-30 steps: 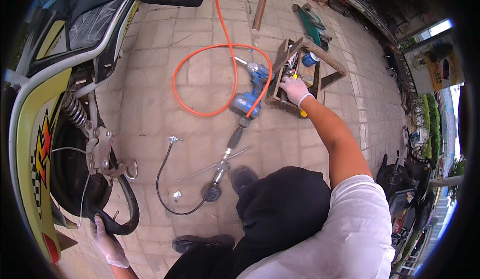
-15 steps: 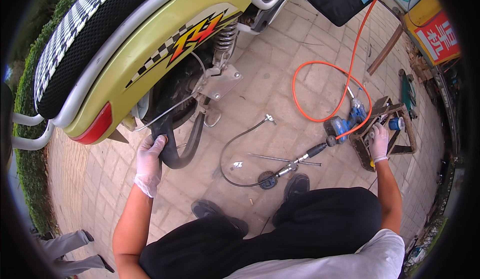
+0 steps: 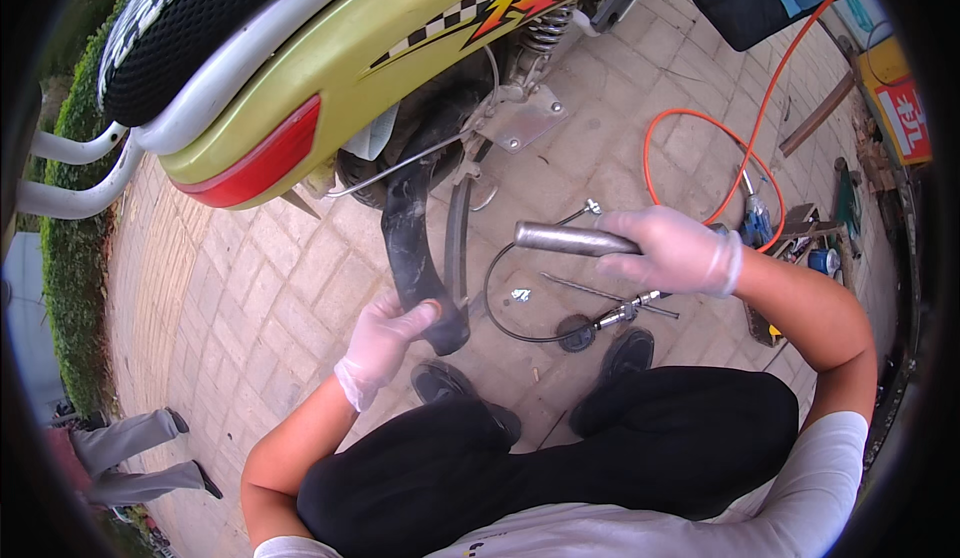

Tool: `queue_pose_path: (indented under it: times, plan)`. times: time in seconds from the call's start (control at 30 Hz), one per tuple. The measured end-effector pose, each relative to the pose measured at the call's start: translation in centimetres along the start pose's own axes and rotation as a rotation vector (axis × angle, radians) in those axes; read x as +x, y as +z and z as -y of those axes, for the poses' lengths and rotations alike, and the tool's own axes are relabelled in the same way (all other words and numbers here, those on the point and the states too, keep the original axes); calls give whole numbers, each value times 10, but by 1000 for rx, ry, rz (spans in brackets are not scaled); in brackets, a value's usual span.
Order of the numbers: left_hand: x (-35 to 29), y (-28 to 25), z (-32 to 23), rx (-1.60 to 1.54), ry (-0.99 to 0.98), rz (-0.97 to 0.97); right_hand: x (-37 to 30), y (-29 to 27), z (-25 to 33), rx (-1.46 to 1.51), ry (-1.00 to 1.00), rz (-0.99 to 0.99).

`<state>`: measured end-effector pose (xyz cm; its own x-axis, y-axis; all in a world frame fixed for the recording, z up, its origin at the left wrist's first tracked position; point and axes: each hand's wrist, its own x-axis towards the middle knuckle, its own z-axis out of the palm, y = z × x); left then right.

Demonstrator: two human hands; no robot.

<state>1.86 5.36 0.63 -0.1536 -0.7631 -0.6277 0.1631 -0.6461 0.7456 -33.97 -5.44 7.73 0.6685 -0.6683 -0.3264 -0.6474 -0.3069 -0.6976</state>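
Observation:
A black rubber inner tube (image 3: 408, 248) hangs in a loop from the rear wheel of a yellow-green scooter (image 3: 350, 83). My gloved left hand (image 3: 380, 343) is closed on the lower end of that loop, thumb pressed on top. In my gloved right hand (image 3: 675, 248) is a smooth silver metal cylinder (image 3: 568, 239), its rounded end pointing left toward the tube, a gap between them. The far end of the cylinder is hidden by my fingers. On the paving below lie a thin black hose (image 3: 489, 283) with metal fittings and a slim metal rod (image 3: 590, 291).
An orange air hose (image 3: 648, 148) curls across the paving to a blue tool (image 3: 757, 223). A wooden tool box (image 3: 815, 230) with a blue can (image 3: 824, 261) stands at the right. My shoes (image 3: 627, 350) are under the work. A bystander's legs (image 3: 135, 443) show at lower left.
My right hand has come from the tool box to the middle, now holding the metal cylinder. My left hand has drawn the inner tube closer to me. The view has shifted.

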Motion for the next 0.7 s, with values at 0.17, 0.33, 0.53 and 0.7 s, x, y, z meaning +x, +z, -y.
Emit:
queue_pose_path:
  times: [0.17,0.33,0.53,0.7]
  plan:
    - [-4,19,2,-27,11,-102,79,76,15,-50,33,189]
    - [-11,22,-5,37,75,-280,101,106,30,-62,-106,300]
    - [-16,16,-12,69,63,-352,119,97,47,-180,-117,251]
    - [-16,20,-14,127,88,-338,117,82,45,-205,-197,138]
